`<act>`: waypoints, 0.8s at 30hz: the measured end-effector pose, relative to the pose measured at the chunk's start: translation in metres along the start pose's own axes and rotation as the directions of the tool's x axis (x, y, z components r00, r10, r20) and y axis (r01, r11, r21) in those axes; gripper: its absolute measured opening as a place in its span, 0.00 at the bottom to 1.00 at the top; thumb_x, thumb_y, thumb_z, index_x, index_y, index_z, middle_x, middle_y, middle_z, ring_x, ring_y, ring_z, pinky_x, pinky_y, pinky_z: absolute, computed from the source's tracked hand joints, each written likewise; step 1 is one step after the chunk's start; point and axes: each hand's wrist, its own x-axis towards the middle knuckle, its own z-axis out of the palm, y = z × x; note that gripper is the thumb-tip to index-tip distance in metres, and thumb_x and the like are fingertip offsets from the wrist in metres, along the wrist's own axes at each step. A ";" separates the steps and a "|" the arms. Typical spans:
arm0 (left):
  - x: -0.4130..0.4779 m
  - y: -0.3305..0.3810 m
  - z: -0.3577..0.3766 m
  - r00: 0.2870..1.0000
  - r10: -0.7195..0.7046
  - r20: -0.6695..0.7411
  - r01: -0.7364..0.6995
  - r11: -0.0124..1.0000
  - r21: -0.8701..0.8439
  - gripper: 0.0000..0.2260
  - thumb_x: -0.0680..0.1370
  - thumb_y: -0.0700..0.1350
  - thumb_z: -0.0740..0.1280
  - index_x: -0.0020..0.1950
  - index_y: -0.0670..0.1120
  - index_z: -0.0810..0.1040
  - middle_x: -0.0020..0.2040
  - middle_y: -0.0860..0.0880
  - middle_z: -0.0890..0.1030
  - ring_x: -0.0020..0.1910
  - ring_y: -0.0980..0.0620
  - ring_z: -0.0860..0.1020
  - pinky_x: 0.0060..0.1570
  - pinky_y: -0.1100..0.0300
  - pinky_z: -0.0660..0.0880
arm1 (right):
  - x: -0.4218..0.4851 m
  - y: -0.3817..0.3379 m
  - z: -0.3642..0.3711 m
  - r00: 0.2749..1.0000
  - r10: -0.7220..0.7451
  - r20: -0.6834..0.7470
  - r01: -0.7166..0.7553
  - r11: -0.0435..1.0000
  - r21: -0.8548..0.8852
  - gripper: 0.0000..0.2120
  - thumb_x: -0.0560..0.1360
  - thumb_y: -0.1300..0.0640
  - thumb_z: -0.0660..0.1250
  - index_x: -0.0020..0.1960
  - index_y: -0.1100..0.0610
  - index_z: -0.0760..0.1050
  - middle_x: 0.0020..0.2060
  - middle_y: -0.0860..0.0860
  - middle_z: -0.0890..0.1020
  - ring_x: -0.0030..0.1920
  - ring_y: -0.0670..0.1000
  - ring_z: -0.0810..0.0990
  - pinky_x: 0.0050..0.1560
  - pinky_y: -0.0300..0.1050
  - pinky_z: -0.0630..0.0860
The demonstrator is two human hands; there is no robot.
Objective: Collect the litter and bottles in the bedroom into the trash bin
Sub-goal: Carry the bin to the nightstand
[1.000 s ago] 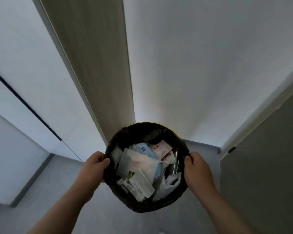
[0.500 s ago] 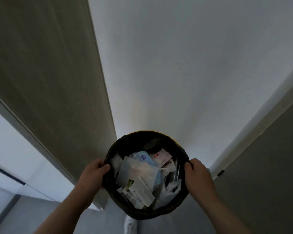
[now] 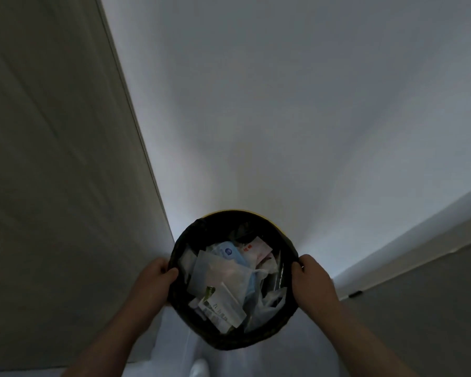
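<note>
Between both hands, left [image 3: 155, 278] and right [image 3: 310, 278] gripping its rim, hangs the litter-filled trash bin [image 3: 229, 221].

Count: 1 trash bin [image 3: 267, 215], lower centre. 2 hands: left hand [image 3: 152, 281], right hand [image 3: 313, 281]. Inside the bin: 1 blue packet [image 3: 229, 252], 1 red-printed wrapper [image 3: 256, 247], 1 printed paper slip [image 3: 224, 308], 1 clear bag [image 3: 218, 273]. Remaining scraps overlap, no reliable count.

The left grip [image 3: 154, 281] is curling round the left edge of the trash bin [image 3: 223, 216], its thumb lying over the rim. The right grip [image 3: 314, 281] is clasping the opposite edge, fingers bent over the rim. The bare left forearm [image 3: 106, 341] and right forearm [image 3: 365, 341] are reaching up from the bottom of the view, angling inward.
</note>
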 end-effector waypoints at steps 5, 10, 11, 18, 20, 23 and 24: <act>0.046 -0.005 0.018 0.999 -0.019 -0.041 0.020 1.000 0.023 0.04 0.77 0.37 0.62 0.42 0.39 0.71 0.37 0.40 0.74 0.34 0.47 0.72 0.32 0.58 0.68 | 0.054 0.008 0.023 0.992 0.025 0.121 -0.026 1.000 0.007 0.12 0.81 0.57 0.54 0.38 0.57 0.64 0.33 0.52 0.73 0.33 0.48 0.70 0.31 0.42 0.63; 0.092 -0.037 0.059 0.985 -0.110 -0.135 0.114 0.993 0.022 0.05 0.76 0.38 0.62 0.43 0.37 0.71 0.37 0.42 0.73 0.35 0.48 0.71 0.35 0.55 0.66 | 0.122 0.034 0.056 0.968 0.014 0.251 -0.004 0.999 -0.043 0.13 0.81 0.58 0.54 0.38 0.55 0.61 0.30 0.51 0.69 0.30 0.48 0.68 0.30 0.43 0.61; 0.103 -0.048 0.067 0.979 -0.136 -0.149 0.142 0.989 0.029 0.05 0.76 0.38 0.62 0.44 0.36 0.71 0.37 0.42 0.73 0.35 0.48 0.71 0.35 0.54 0.67 | 0.135 0.041 0.068 0.960 0.019 0.279 -0.003 0.998 -0.057 0.13 0.81 0.58 0.54 0.37 0.54 0.61 0.30 0.51 0.69 0.29 0.48 0.67 0.30 0.43 0.61; 0.186 -0.155 0.107 0.933 -0.244 -0.263 0.280 0.954 0.108 0.04 0.76 0.39 0.61 0.43 0.39 0.71 0.39 0.40 0.75 0.35 0.48 0.72 0.35 0.55 0.68 | 0.214 0.097 0.191 0.893 0.055 0.448 0.032 0.982 -0.185 0.09 0.81 0.57 0.53 0.45 0.60 0.67 0.36 0.55 0.75 0.38 0.55 0.76 0.35 0.47 0.67; 0.214 -0.189 0.114 0.925 -0.243 -0.292 0.290 0.948 0.128 0.04 0.77 0.39 0.61 0.42 0.40 0.70 0.39 0.41 0.75 0.35 0.48 0.72 0.36 0.55 0.67 | 0.234 0.116 0.235 0.879 0.066 0.472 0.046 0.974 -0.222 0.10 0.81 0.57 0.52 0.45 0.60 0.67 0.36 0.54 0.75 0.38 0.54 0.76 0.35 0.47 0.67; 0.266 -0.243 0.124 0.912 -0.244 -0.330 0.310 0.936 0.167 0.05 0.78 0.40 0.61 0.41 0.42 0.69 0.38 0.43 0.74 0.36 0.49 0.72 0.35 0.56 0.66 | 0.263 0.141 0.300 0.862 0.070 0.501 0.077 0.961 -0.266 0.10 0.82 0.57 0.51 0.45 0.59 0.66 0.36 0.53 0.74 0.35 0.50 0.73 0.31 0.44 0.65; 0.283 -0.261 0.129 0.911 -0.246 -0.330 0.316 0.932 0.177 0.05 0.78 0.40 0.61 0.41 0.43 0.69 0.38 0.44 0.74 0.35 0.50 0.71 0.34 0.57 0.65 | 0.272 0.151 0.320 0.857 0.072 0.510 0.078 0.961 -0.266 0.10 0.82 0.57 0.51 0.45 0.58 0.66 0.36 0.53 0.74 0.35 0.49 0.73 0.30 0.43 0.64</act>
